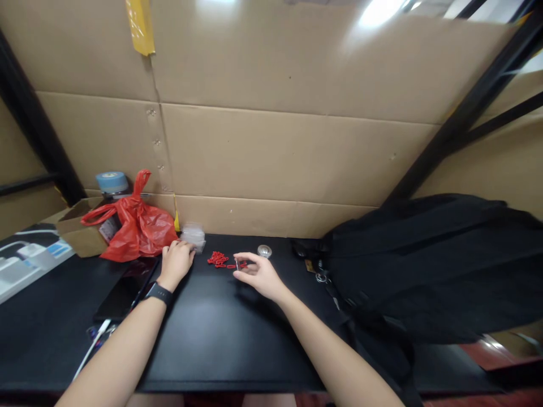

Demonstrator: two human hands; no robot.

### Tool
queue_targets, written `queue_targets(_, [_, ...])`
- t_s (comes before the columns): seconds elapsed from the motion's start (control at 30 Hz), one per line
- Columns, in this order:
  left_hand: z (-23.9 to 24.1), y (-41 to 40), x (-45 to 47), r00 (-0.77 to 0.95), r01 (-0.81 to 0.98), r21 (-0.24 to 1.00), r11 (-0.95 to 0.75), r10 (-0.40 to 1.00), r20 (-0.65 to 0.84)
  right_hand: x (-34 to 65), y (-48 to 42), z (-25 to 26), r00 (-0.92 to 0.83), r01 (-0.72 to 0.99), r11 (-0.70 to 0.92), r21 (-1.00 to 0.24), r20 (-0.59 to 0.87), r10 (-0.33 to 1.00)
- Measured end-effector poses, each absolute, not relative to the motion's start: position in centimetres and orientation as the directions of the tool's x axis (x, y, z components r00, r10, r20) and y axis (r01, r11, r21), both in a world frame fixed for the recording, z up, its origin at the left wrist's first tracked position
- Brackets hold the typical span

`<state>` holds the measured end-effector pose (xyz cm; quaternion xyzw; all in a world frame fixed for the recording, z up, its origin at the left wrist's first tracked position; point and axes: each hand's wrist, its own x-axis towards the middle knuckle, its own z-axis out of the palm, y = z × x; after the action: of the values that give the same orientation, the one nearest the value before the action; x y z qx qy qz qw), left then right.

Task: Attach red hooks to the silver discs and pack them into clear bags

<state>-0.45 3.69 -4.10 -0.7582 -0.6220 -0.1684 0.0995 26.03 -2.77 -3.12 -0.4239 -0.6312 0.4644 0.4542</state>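
Note:
My left hand (177, 262), with a black watch on the wrist, rests on the black table (212, 339) with its fingers curled on a small clear plastic bag (194, 236). My right hand (257, 273) pinches one small red piece between thumb and fingers, just right of a little pile of red pieces (218, 259). A small round clear lid (264, 251) lies just beyond my right hand.
A red plastic bag (136, 226) and an open cardboard box (80, 229) with a tape roll (112, 182) behind sit at the left. A dark phone (123, 291) lies near my left forearm. A black garment (424, 265) covers the right side. Cardboard walls stand behind.

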Motion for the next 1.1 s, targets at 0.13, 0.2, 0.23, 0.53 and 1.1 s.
queue_targets(0.13, [-3.9,3.8,-0.4,0.132,0.976,0.104,-0.192,0.898,0.421,26.0,-2.8,-3.1,-0.231,0.118,0.212,-0.97,0.181,0.956])
queue_targets(0.2, [-3.5,3.8,-0.5,0.087,0.974,0.145,-0.175,0.877,0.473,26.0,-2.8,-3.1,-0.226,0.12,0.219,-0.968,0.188,0.956])
queue_targets(0.23, [-3.3,3.7,-0.6,0.061,0.971,0.169,-0.167,0.861,0.504,26.1,-2.8,-3.0,-0.223,0.122,0.225,-0.967,0.194,0.955])
queue_targets(0.53, [0.0,0.0,2.2,0.206,0.848,0.268,-0.458,0.75,0.629,28.5,-2.0,-1.7,-0.119,0.304,0.376,-0.875,0.356,0.927])
queue_targets(1.1, [-2.5,-4.9,9.0,0.773,0.552,0.138,-0.823,0.567,0.285,32.9,-3.3,2.4,-0.201,0.756,0.409,-0.511,0.412,0.888])
